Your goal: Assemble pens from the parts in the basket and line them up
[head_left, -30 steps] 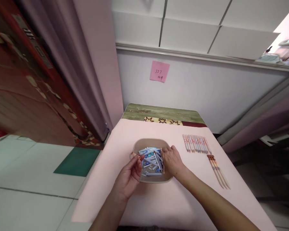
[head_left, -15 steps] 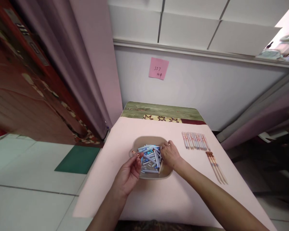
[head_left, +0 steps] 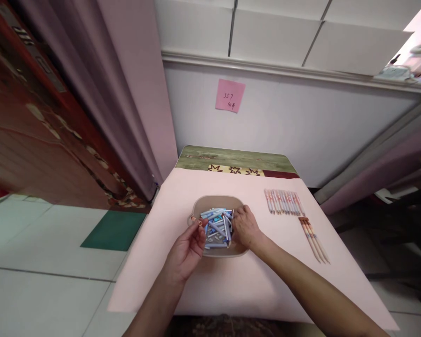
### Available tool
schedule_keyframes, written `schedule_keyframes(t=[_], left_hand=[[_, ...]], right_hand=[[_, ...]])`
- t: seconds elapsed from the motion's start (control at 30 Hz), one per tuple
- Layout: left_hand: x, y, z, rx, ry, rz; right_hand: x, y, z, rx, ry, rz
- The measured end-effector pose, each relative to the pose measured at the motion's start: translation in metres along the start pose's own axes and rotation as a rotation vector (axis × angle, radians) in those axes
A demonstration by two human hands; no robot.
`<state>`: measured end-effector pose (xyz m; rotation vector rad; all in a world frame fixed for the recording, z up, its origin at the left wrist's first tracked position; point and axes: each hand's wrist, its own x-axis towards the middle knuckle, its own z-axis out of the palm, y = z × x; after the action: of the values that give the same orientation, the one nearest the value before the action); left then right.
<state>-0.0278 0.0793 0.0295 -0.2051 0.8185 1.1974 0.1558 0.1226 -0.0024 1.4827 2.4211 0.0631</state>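
My left hand (head_left: 188, 247) is closed, thumb and fingers pinching a short peach-coloured pen barrel (head_left: 197, 222) whose round open end faces me. It hovers over the left rim of a beige plastic basin (head_left: 205, 202). Inside the basin lies a jumble of blue and pale lilac pen parts (head_left: 217, 229), with small clear pieces among them. My right hand (head_left: 244, 227) reaches over the basin's right side, its fingers curled down among the parts. The fingertips and anything between them are hidden.
Right of the basin, several clear-barrelled pens (head_left: 284, 202) lie in a row. Below them are peach and cream pens (head_left: 315, 241) with brown ends. A pink cloth (head_left: 154, 276) covers the table, which stands against a white wall bearing a pink note (head_left: 230, 95).
The view has shifted slightly. My right hand stays in the basin, and a cream-coloured stick beneath it has gone mostly out of sight. My left hand keeps its pinch on the barrel.
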Motion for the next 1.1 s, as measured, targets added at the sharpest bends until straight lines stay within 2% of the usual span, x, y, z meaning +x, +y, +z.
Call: schedule_keyframes(t=[0.2, 0.33, 0.43, 0.5, 0.57, 0.63, 0.77, 0.83, 0.93, 1.0, 1.1], left_hand=[[0.0, -0.001, 0.002, 0.009, 0.021, 0.029], [-0.001, -0.002, 0.002, 0.025, 0.023, 0.053], [0.0, -0.003, 0.002, 0.039, -0.012, 0.042], [0.001, -0.005, 0.003, 0.062, -0.043, 0.014], [0.002, -0.01, 0.005, 0.102, -0.071, -0.013], [0.003, -0.016, 0.008, 0.136, -0.075, -0.021], [0.002, -0.022, 0.011, 0.122, -0.079, -0.031], [0.001, -0.019, 0.011, 0.084, -0.091, -0.032], [0.0, -0.008, 0.009, 0.04, -0.077, 0.002], [-0.001, 0.0, 0.008, 0.03, -0.089, 0.021], [-0.002, 0.007, 0.008, 0.025, -0.119, 0.037]], right_hand=[[-0.002, 0.011, -0.004, 0.006, 0.011, -0.056], [-0.022, 0.03, -0.028, 0.044, 0.047, -0.08], [-0.045, 0.046, -0.053, 0.122, 0.049, 0.045], [-0.057, 0.05, -0.063, 0.225, 0.117, 0.181], [-0.063, 0.042, -0.065, 0.364, 0.245, 0.284], [-0.063, 0.025, -0.059, 0.523, 0.368, 0.331], [-0.056, -0.017, -0.046, 0.78, 0.427, 0.32], [-0.053, -0.025, -0.043, 0.835, 0.42, 0.254], [-0.046, -0.017, -0.042, 0.84, 0.374, 0.175], [-0.036, -0.007, -0.037, 0.707, 0.295, 0.242], [-0.013, -0.002, -0.023, 0.464, 0.098, 0.346]])
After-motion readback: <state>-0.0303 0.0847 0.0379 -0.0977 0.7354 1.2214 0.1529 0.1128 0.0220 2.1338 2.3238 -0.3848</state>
